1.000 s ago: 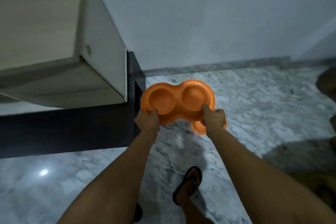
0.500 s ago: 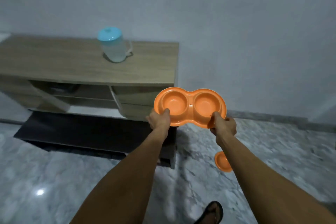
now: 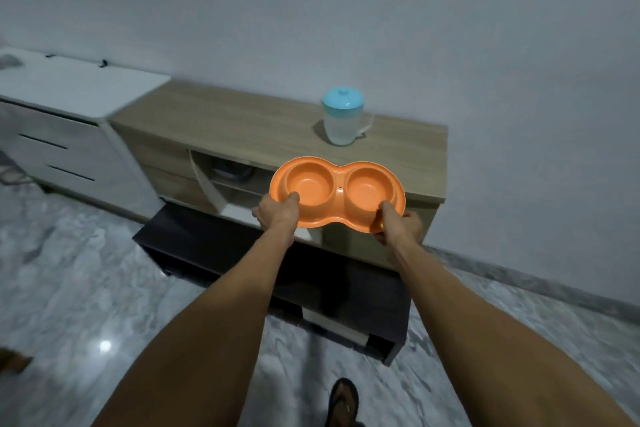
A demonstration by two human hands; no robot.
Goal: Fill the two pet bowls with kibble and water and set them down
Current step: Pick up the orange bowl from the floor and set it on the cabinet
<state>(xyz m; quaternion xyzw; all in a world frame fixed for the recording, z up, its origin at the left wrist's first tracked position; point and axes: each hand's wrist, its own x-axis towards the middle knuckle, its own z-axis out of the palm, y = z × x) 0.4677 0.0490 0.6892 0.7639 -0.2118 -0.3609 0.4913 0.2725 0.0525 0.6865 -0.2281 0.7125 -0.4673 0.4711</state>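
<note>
I hold an orange double pet bowl [image 3: 337, 191] level in the air in front of a wooden cabinet [image 3: 242, 128]. My left hand [image 3: 277, 215] grips its near left rim with the thumb inside the left cup. My right hand [image 3: 401, 224] grips the near right rim, thumb in the right cup. Both cups look empty. A translucent jug with a light blue lid [image 3: 343, 120] stands on the cabinet top, behind the bowl and slightly right.
A white drawer unit [image 3: 69, 135] stands left of the cabinet. A low dark shelf [image 3: 277, 274] juts out from the cabinet's base over the marble floor [image 3: 86, 288]. My sandalled foot [image 3: 343, 402] shows at the bottom. The wall runs behind everything.
The bowl has risen from near the floor to cabinet height, still in both hands. My view has swung up and left, bringing the cabinet top, jug and white unit into sight.
</note>
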